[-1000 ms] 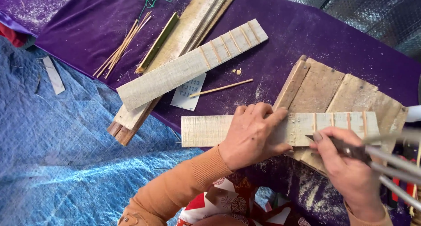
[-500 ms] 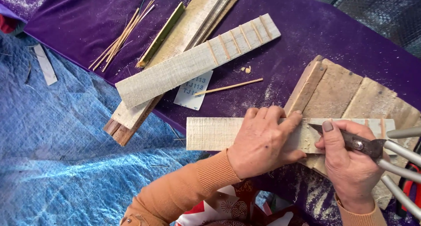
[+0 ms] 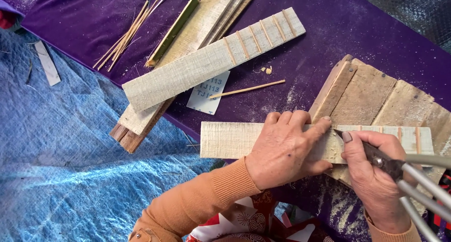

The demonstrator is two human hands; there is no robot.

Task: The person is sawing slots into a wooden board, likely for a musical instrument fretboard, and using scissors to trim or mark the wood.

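We count two pale notched boards: one under the hands at centre right point(image 3: 230, 139), one lying diagonally in the upper middle point(image 3: 206, 63). Two hands show, the left hand point(image 3: 284, 150) and the right hand point(image 3: 373, 176), with one metal tool point(image 3: 376, 157) between them. We also see one printed card point(image 3: 208, 92), one loose thin stick point(image 3: 246, 89), one green bamboo strip point(image 3: 171, 30) and one bundle of sticks at upper left point(image 3: 129, 30).

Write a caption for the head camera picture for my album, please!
Left hand steadies a pale wooden strip while the right hand works it with a knife.
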